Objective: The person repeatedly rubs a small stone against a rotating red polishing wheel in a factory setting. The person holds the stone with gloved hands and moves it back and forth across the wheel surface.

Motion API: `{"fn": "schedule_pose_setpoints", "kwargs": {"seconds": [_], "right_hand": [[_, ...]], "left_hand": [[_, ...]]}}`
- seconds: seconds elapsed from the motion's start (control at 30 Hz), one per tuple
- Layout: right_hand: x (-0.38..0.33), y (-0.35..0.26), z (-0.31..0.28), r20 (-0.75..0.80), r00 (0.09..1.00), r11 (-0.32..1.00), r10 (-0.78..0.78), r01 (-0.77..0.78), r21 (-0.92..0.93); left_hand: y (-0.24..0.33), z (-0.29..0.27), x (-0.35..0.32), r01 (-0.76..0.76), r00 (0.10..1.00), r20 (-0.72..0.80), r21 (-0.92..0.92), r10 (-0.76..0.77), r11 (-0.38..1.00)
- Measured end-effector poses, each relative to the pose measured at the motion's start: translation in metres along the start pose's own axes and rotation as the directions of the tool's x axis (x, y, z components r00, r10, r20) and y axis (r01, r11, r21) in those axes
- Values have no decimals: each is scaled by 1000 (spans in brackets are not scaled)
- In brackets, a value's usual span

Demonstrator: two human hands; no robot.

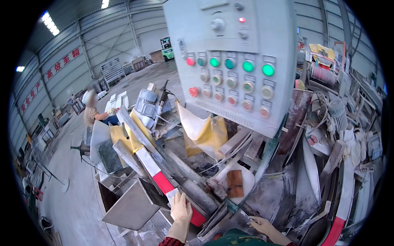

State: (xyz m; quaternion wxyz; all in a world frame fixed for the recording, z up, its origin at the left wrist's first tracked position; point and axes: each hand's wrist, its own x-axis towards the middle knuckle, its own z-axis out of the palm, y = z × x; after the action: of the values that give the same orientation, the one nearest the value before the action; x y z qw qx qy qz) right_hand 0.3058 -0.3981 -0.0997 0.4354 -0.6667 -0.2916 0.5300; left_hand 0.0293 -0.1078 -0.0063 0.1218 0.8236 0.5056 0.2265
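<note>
My left hand (181,210), in a cream glove, lies with fingers stretched out on a red-and-white striped bar (163,183) that slopes away to the upper left. Lower right, my right hand (269,230) wears a matching glove; its fingers point left beside a metal edge, and I see nothing held in them. Whether it touches that edge, I cannot tell. Ahead hangs a large pale grey control panel (238,46) with rows of round buttons, several lit green and a few red. Neither hand is on the panel.
Beneath the panel are a yellow-and-white sheet (204,132), a brown block (235,183) and metal beams. A grey slab (131,207) leans left of the bar. Machinery (338,115) crowds the right side. A person (97,112) sits farther left; a green forklift (167,52) stands far back.
</note>
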Motion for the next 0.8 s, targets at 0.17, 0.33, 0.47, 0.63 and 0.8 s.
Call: {"fn": "schedule_pose_setpoints", "kwargs": {"seconds": [0.17, 0.33, 0.47, 0.63, 0.8], "right_hand": [[-4, -38, 0, 9, 1000, 954, 1, -4, 300], [-39, -126, 9, -19, 994, 785, -108, 97, 612], [-52, -102, -14, -369, 914, 761, -167, 357, 541], [-117, -58, -94, -808, 588, 649, -32, 627, 431], [-188, 50, -191, -990, -75, 704, 115, 710, 28]], "left_hand": [[71, -3, -15, -166, 968, 121, -340, 218, 926], [189, 18, -31, -485, 756, 129, -548, 642, 681], [262, 39, -53, -642, 485, 124, -622, 866, 449], [270, 61, -59, -686, 332, 159, -636, 930, 354], [220, 112, -48, -405, 469, 473, -636, 746, 657]]}}
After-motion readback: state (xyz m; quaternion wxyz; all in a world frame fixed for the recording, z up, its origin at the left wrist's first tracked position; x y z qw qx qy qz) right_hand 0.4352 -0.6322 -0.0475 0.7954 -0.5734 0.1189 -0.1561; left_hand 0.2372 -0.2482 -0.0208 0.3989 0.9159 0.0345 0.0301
